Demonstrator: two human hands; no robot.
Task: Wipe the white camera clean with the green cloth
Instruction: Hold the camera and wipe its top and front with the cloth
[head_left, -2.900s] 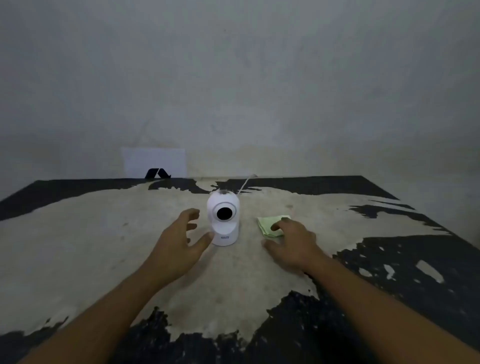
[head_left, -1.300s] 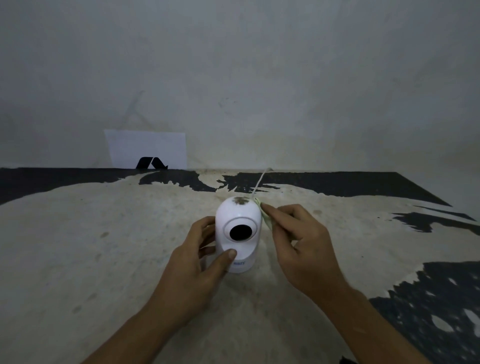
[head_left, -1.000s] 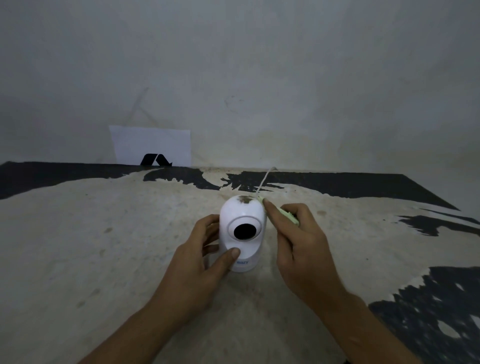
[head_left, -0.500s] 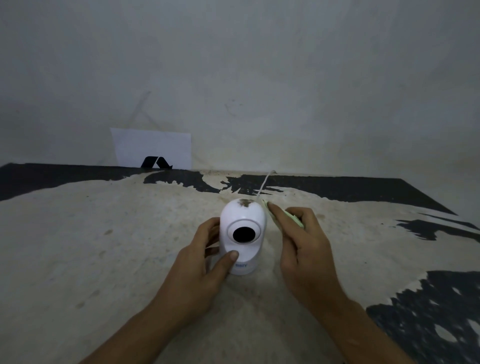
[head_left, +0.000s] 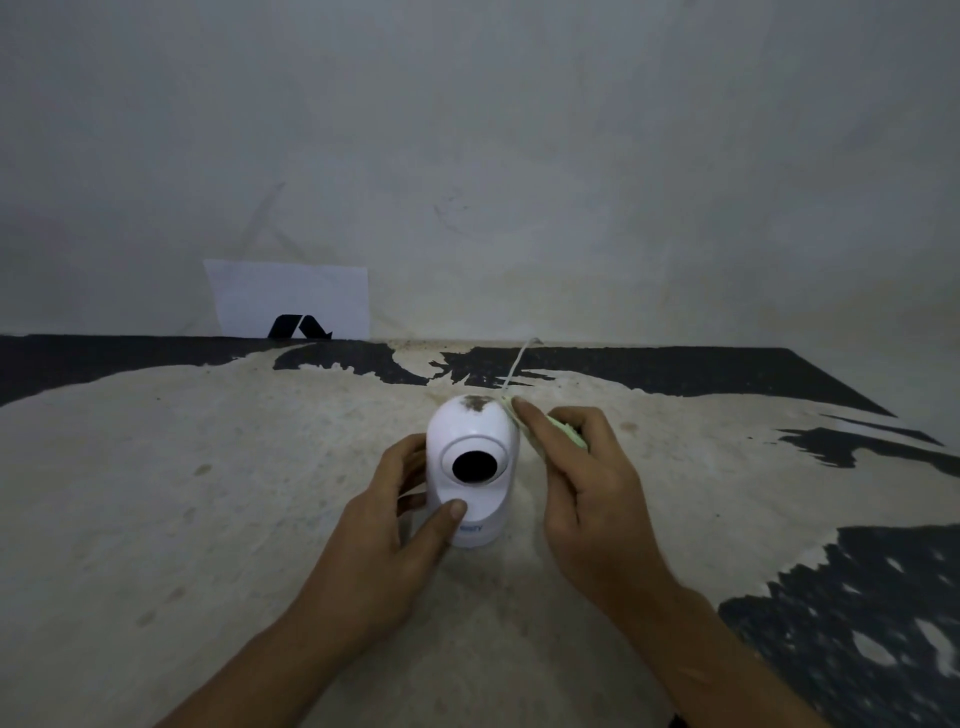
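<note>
The white camera (head_left: 471, 436) stands upright on the worn table (head_left: 208, 493), its black lens facing me and a brown smudge of dirt on its top. My left hand (head_left: 384, 540) grips its base, thumb across the front and fingers round the left side. My right hand (head_left: 582, 488) holds the folded green cloth (head_left: 563, 430) pinched under its fingers, pressed against the camera's upper right side just beside the dirt. Most of the cloth is hidden by the fingers.
A thin white cable (head_left: 514, 364) runs from behind the camera toward the wall. A white paper with a black mark (head_left: 291, 301) leans on the wall at the table's far edge. The table's right edge falls away at the far right.
About three seconds ago both hands were apart, the cloth on the table. Since then my left hand took the camera and my right hand brought the cloth to its upper right side, barely shifting lately.
</note>
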